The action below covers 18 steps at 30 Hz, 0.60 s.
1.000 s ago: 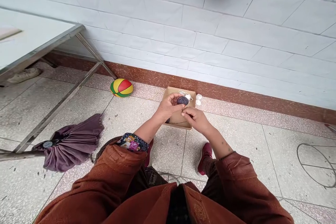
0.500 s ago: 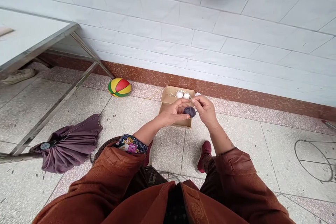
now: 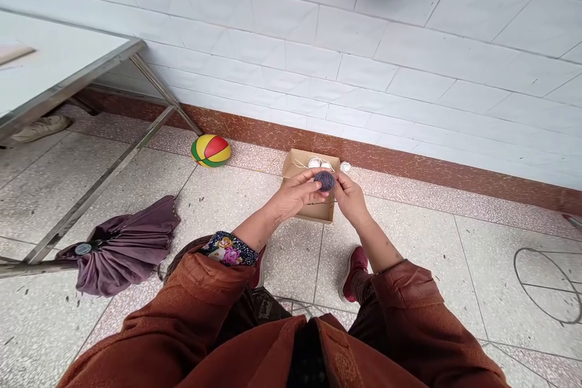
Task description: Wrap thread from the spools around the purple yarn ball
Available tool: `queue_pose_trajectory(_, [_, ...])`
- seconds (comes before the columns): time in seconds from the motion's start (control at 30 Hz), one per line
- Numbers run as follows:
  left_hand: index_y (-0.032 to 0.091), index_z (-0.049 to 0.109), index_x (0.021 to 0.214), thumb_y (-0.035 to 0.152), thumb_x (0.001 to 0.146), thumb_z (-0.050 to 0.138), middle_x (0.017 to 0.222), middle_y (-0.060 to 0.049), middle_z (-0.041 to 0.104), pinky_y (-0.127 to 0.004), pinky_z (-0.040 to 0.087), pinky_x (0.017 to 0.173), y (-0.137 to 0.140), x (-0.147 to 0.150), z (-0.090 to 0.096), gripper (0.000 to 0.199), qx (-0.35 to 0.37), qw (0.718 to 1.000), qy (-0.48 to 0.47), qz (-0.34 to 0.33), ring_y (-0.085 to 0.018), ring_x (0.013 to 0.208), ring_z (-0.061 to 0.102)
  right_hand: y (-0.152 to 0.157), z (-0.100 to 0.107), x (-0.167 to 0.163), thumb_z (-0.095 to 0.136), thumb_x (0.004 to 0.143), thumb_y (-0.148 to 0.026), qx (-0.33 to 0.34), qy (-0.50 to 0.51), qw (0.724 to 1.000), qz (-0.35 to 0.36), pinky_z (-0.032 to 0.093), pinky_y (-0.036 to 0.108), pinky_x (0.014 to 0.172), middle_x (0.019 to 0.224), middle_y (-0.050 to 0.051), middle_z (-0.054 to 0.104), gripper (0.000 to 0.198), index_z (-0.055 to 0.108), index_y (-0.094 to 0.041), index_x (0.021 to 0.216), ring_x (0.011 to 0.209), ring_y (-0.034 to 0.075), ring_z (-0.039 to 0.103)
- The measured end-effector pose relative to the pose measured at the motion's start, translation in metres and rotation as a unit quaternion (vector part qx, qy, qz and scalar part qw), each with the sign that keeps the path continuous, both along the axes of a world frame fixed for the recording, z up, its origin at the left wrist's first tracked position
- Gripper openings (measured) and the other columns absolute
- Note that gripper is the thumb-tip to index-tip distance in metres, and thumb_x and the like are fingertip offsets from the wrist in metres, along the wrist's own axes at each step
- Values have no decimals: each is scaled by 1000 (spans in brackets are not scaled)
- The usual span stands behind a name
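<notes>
A dark purple-grey ball of yarn (image 3: 324, 180) is held up in front of me over an open cardboard box (image 3: 316, 216). My left hand (image 3: 295, 195) grips it from the left, with the thumb on its near side and fingers curled below. My right hand (image 3: 351, 199) is closed in a pinch at the ball's right edge, on the yarn; the strand between its fingertips is too fine to make out clearly. Behind the hands, white yarn balls (image 3: 313, 162) with loose cream strands lie in the box, partly covered by my fingers.
Another white yarn ball (image 3: 345, 167) rests on the floor right of the box. A colourful ball (image 3: 211, 151) sits near the metal-framed table (image 3: 104, 57). On the left lies a folded purple umbrella (image 3: 127, 245); at right is a wire ring (image 3: 522, 284). A tiled wall (image 3: 254, 18) stands ahead.
The yarn ball has risen and turned in my left hand. My right hand has come down from holding a strand taut above the ball to the ball's right side.
</notes>
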State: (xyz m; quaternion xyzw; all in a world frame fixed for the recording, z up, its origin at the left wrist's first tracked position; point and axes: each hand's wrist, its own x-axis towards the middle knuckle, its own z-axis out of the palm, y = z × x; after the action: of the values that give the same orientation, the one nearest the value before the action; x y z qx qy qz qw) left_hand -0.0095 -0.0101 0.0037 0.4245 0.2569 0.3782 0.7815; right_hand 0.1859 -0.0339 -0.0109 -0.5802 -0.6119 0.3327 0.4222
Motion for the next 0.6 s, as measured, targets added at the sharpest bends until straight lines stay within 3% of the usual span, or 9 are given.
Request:
queue_pose_trajectory(0.17, [25,79,128,34,82,90,127,-8,76,-31,57,88,7,-1,-3,48,45,996,28,66,-17,101,71,-2,-1,0,58,103,-57,27,-29,998,39,48,33,72,81,2,68,35,68,-25,92,75,20,60])
queue_pose_trajectory(0.33, [24,80,121,33,76,93,115,-5,78,-34,55,94,15,-4,-8,47,111,976,124,138,-17,97,68,-10,20,-1,66,104,-51,67,-29,988,135,53,34,74,83,2,72,28,73,-26,94,73,19,63])
queue_pose_trajectory(0.43, [24,82,120,37,78,93,118,-7,76,-35,54,93,12,-4,-6,46,151,968,172,106,-17,96,66,-14,32,3,69,104,-51,90,6,986,141,56,35,79,89,3,76,26,75,-26,97,80,20,67])
queue_pose_trajectory(0.53, [25,84,122,39,81,93,122,-8,74,-36,55,96,4,-2,-2,44,178,971,157,34,-19,104,67,-12,37,8,69,104,-50,104,36,991,80,57,38,85,94,4,77,24,74,-27,97,88,22,70])
queue_pose_trajectory(0.6, [27,81,131,38,82,93,121,-7,74,-35,55,95,-1,1,1,51,159,980,117,-14,-19,105,67,-9,34,11,70,103,-51,90,39,994,38,56,37,84,92,4,76,25,74,-27,96,86,22,70])
